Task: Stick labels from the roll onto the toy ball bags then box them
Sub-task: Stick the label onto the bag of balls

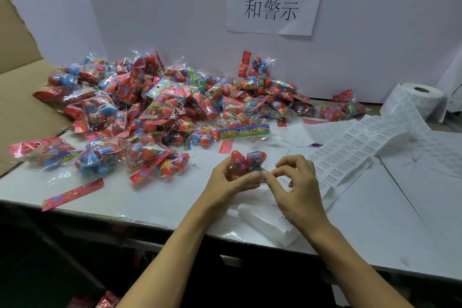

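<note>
Near the front edge of the desk (150, 197), the left hand (225, 182) grips a toy ball bag (246, 161), while the right hand (297, 187) pinches what looks like a small label (262, 174) against it. Behind the bag lies the pile of bags (160, 107); right of it runs the label strip (350, 152) from the roll (422, 97).
</note>
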A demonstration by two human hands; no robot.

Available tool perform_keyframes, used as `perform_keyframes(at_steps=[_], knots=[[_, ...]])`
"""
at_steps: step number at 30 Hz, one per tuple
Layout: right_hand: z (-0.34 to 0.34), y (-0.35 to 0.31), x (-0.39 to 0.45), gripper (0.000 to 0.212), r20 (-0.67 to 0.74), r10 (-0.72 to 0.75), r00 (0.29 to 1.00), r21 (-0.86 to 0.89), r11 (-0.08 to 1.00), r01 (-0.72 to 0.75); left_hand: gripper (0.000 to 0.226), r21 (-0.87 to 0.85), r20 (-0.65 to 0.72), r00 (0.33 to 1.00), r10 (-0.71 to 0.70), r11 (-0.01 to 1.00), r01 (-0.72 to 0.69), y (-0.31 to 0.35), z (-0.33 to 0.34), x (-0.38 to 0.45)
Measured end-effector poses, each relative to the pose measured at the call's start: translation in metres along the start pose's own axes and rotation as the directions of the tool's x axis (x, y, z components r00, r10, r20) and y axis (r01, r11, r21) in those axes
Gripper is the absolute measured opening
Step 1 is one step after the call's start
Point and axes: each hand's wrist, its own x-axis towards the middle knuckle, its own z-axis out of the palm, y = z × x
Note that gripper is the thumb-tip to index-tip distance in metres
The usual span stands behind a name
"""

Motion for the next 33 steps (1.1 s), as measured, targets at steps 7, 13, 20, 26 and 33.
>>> perform_keyframes(at_steps=[7, 13, 20, 26, 33], knots=[[-0.001, -0.001, 0.001, 0.015, -0.016, -0.029, 0.999, -0.047, 0.998, 0.028, 0.038, -0.035, 0.007, 1.000, 0.006, 0.999, -0.006, 0.000, 0.000, 0.000], [0.004, 0.000, 0.000, 0.009, -0.047, 0.100, 0.994, 0.002, 0.995, -0.100, 0.042, -0.040, 0.001, 1.000, -0.007, 0.999, 0.007, -0.001, 0.001, 0.001], [0.008, 0.001, -0.002, 0.015, 0.040, 0.233, 0.972, 0.116, 0.965, -0.236, 0.045, -0.072, 0.003, 1.000, -0.018, 0.997, 0.018, -0.001, 0.000, 0.001], [0.003, 0.003, 0.000, 0.016, 0.076, 0.262, 0.962, 0.224, 0.936, -0.273, 0.045, -0.063, 0.052, 0.999, -0.011, 0.998, 0.014, -0.001, 0.000, 0.000], [0.005, 0.004, -0.002, 0.022, 0.039, 0.237, 0.971, 0.196, 0.951, -0.240, 0.040, -0.051, 0.054, 0.998, -0.019, 0.998, 0.022, -0.001, 0.000, 0.000]])
